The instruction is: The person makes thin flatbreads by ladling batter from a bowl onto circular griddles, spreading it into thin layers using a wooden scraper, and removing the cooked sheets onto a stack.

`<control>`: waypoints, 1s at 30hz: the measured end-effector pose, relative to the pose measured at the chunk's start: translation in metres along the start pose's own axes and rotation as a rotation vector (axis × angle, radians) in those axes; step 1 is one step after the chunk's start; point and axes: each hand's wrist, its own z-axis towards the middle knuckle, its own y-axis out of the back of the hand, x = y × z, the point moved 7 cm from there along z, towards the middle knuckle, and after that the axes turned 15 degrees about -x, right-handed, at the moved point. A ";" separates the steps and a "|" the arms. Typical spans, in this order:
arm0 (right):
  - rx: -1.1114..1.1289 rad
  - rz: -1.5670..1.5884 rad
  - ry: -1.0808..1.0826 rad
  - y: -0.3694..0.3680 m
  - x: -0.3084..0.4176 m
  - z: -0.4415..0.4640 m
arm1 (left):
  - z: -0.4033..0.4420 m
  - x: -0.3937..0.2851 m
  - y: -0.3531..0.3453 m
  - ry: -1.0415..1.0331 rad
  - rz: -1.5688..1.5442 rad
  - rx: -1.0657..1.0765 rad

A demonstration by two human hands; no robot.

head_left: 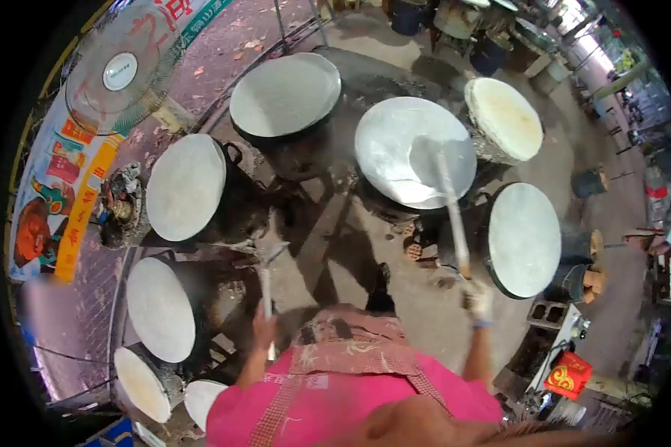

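My right hand, in a pale glove with a blue band at the wrist, is closed around the lower end of a long pale pole. Its far end reaches over the large round pot ahead, whose surface is whitish and shiny with a darker patch around the pole's tip. Whether that tip dips below the surface I cannot tell. My left hand grips a shorter stick with an angled crosspiece at its top, held upright near the dark stoves on the left.
Large pots with whitish tops curve around me, including one far left, one ahead and one right. A standing fan is at upper left. Concrete blocks and a red packet lie at right.
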 end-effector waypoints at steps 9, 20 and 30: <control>-0.314 -0.723 0.605 -0.161 0.043 -0.063 | -0.034 -0.059 0.033 0.218 -0.240 0.051; -0.358 -0.396 0.655 -0.202 0.014 -0.001 | -0.038 -0.023 0.013 0.482 -0.763 0.417; -0.271 -0.362 0.654 -0.211 0.057 0.005 | -0.055 -0.069 -0.021 0.732 -1.117 0.904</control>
